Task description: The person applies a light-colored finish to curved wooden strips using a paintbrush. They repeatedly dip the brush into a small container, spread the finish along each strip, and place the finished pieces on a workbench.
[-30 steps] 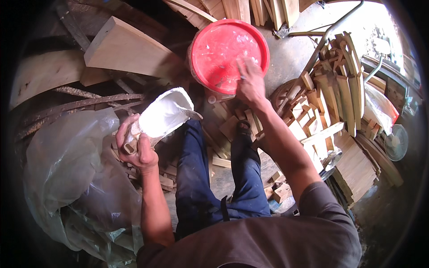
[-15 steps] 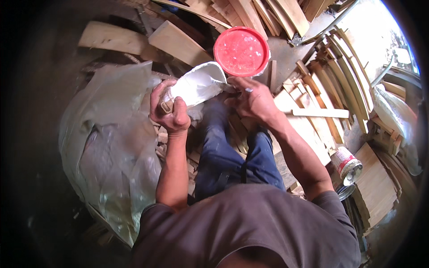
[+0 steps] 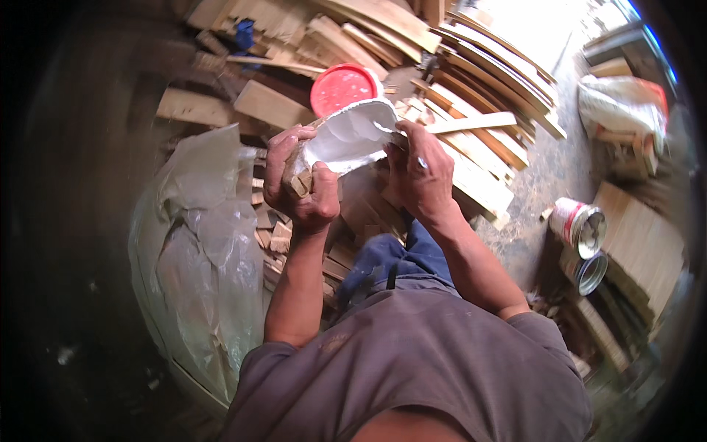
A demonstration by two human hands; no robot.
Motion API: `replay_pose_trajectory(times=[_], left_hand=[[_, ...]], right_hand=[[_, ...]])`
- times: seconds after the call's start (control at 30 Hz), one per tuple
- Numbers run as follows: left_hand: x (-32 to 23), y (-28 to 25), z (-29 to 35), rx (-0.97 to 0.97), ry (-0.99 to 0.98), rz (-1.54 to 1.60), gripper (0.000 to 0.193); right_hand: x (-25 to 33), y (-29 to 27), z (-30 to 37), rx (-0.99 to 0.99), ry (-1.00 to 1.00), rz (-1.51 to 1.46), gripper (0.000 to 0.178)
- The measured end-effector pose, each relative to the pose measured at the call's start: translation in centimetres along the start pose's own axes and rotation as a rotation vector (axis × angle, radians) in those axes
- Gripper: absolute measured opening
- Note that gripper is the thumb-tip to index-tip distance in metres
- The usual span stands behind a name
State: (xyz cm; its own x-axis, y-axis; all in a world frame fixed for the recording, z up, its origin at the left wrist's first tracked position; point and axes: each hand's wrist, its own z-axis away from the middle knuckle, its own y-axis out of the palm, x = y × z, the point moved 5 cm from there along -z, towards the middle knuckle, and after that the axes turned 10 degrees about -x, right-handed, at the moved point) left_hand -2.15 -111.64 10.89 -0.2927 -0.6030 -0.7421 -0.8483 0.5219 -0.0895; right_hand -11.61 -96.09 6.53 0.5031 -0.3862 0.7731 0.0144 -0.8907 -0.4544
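A trough-shaped white vessel (image 3: 353, 135) with a rough rim and a white coating inside is held up in front of me, tilted. My left hand (image 3: 302, 177) grips its left end, the thumb over the near edge. A blocky brown end (image 3: 300, 183), apparently wooden, shows between thumb and fingers. My right hand (image 3: 421, 166) is closed at the vessel's right end, a white smear on one finger. Something dark and thin shows at its fingertips; its kind is hidden. Just beyond the vessel is a round red lid or bucket top (image 3: 342, 88) with white splashes, partly covered by the vessel.
Clear plastic sheeting (image 3: 210, 272) drapes at the left. Wooden boards (image 3: 493, 74) lie stacked ahead and to the right; small wood offcuts (image 3: 280, 236) lie below my left hand. Two tins (image 3: 578, 225) (image 3: 589, 272) stand at the right near a wide panel (image 3: 637, 247).
My view has shifted, so surroundings sit differently. Both hands and the vessel have moved right in the picture, and the vessel now overlaps the red lid. Both hands keep their closed grips.
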Motion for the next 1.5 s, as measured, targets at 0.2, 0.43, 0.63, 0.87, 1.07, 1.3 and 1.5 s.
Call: replay_pose_trajectory(times=[0.2, 0.43, 0.63, 0.87, 1.07, 1.3, 1.5], left_hand=[[-5.2, 4.6, 7.2, 0.126, -0.01, 0.151, 0.044], [-15.1, 2.7, 19.9, 0.144, 0.01, 0.333, 0.047], [-23.1, -3.0, 29.6, 0.063, 0.012, 0.34, 0.043], [-34.9, 1.0, 40.4, 0.348, 0.179, 0.351, 0.035], [-46.1, 7.0, 52.8, 0.766, 0.086, 0.531, 0.033], [-63.5, 14.4, 74.1, 1.131, 0.367, 1.013, 0.041], [-73.2, 16.5, 90.6, 1.375, 0.325, 1.19, 0.029]], right_hand=[[-3.0, -9.7, 7.4, 0.063, -0.198, 0.069, 0.02], [-2.1, -19.8, 19.2, -0.216, -0.272, 0.274, 0.017], [1.3, -27.2, 31.6, -0.087, -0.342, 0.162, 0.008], [0.8, -39.9, 43.9, -0.354, -0.353, 0.26, 0.014], [-3.2, -56.7, 56.9, -0.584, 0.145, 0.54, 0.033], [-4.4, -72.4, 78.1, -0.96, 0.333, 0.765, 0.036], [-4.8, -80.2, 91.4, -1.22, 0.61, 0.851, 0.029]])
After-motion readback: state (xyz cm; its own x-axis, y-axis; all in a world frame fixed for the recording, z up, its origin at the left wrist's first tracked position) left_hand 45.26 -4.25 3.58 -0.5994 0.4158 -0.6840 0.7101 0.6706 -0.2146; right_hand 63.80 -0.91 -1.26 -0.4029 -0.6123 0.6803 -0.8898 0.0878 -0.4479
